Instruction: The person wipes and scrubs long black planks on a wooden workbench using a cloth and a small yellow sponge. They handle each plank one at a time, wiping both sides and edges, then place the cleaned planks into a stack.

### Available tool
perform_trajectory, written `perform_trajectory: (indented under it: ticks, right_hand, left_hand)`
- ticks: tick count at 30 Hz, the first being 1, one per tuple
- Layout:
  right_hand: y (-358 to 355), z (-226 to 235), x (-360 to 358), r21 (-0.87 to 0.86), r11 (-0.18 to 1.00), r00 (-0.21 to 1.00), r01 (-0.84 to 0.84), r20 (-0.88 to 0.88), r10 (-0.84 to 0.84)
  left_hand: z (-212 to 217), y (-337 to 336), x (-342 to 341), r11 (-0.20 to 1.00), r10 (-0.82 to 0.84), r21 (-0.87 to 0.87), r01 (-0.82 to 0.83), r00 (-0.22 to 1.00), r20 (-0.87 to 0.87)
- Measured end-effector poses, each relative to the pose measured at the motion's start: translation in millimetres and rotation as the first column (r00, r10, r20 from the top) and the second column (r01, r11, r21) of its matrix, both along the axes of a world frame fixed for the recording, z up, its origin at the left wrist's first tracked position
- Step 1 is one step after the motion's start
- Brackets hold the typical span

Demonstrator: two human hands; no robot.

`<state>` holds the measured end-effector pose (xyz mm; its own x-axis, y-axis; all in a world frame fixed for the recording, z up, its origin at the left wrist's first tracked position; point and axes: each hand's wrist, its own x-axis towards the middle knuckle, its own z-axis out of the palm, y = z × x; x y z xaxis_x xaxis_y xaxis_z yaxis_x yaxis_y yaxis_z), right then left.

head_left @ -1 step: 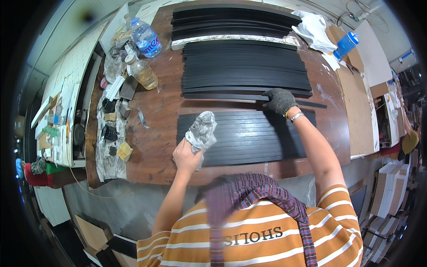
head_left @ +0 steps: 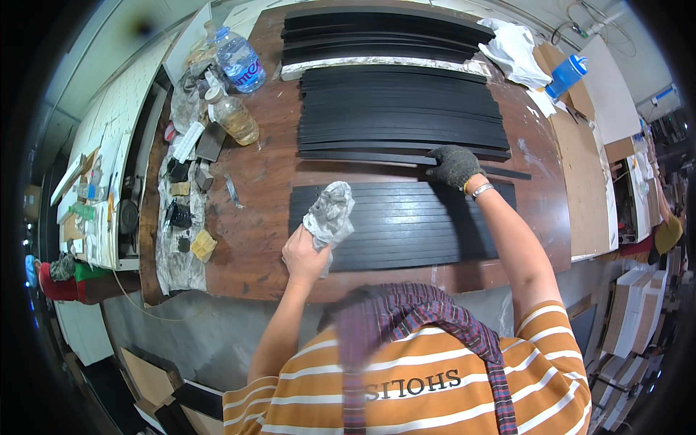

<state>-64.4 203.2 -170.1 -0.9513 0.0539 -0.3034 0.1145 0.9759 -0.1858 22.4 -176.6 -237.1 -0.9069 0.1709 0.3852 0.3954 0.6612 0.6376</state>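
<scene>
The near stack of black strips [head_left: 406,225] lies flat on the brown counter [head_left: 254,181], squarely in front of the person, laid edge to edge so the whole top face is open to a wipe. The left hand [head_left: 304,254] sits on the left end of that stack, closed around a crumpled grey rag [head_left: 330,212], which is pressed down onto the strips; bunching the cloth this way gives a thick pad under the palm. The right hand [head_left: 455,165], in a dark knitted glove, rests just beyond the far edge of the same stack, its fingers curled narrowly over a single loose black strip [head_left: 406,157] that lies alone between the near stack and the next one. It looks as if the glove is there to keep the grip sure on a thin, sharp-edged piece, and the loose strip is kept apart so it can be handled singly.

Beyond the near stack lies a second, wider stack of black strips [head_left: 402,109], and farther still a third stack [head_left: 384,32] at the counter's far edge, set back out of the way of the hands. To the left of the near stack stand a bottle of amber liquid [head_left: 233,116] and a clear water bottle [head_left: 239,61], close enough to reach. Farther left small blocks and scraps [head_left: 190,196] lie on a stained cloth. Far right of the stacks sit a white rag [head_left: 515,47] and a blue bottle [head_left: 565,75]
</scene>
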Motion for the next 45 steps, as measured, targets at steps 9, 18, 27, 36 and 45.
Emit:
perform_trajectory:
  ticks: [9, 18, 27, 36, 45]
  right_hand:
    - [-7.6, -3.9, -16.4, 0.255, 0.967, 0.996, 0.027, -0.092, -0.004]
    - [34.8, -21.4, 36.5, -0.343, 0.932, 0.988, 0.114, 0.137, -0.07]
    - [35.2, -28.4, 28.3, -0.294, 0.951, 0.99, 0.097, 0.131, -0.06]
    - [26.7, 19.4, 50.1, -0.2, 0.979, 0.993, -0.045, -0.119, 0.022]
    - [-9.1, 52.5, 150.4, -0.087, 0.964, 0.893, -0.252, -0.404, 0.197]
  left_hand:
    - [-3.0, -0.3, 1.9, 0.999, 0.03, -0.035, -0.029, 1.0, 0.006]
    - [-3.4, 0.1, 1.2, 1.0, 0.014, -0.025, -0.014, 1.0, 0.006]
    - [6.0, 6.5, 0.1, 0.999, 0.02, -0.03, -0.019, 0.999, 0.047]
    - [92.4, 41.6, -19.5, 0.98, 0.045, 0.184, -0.076, 0.985, 0.166]
    - [92.6, 133.3, -26.1, 0.802, -0.548, -0.482, 0.352, 0.754, -0.362]
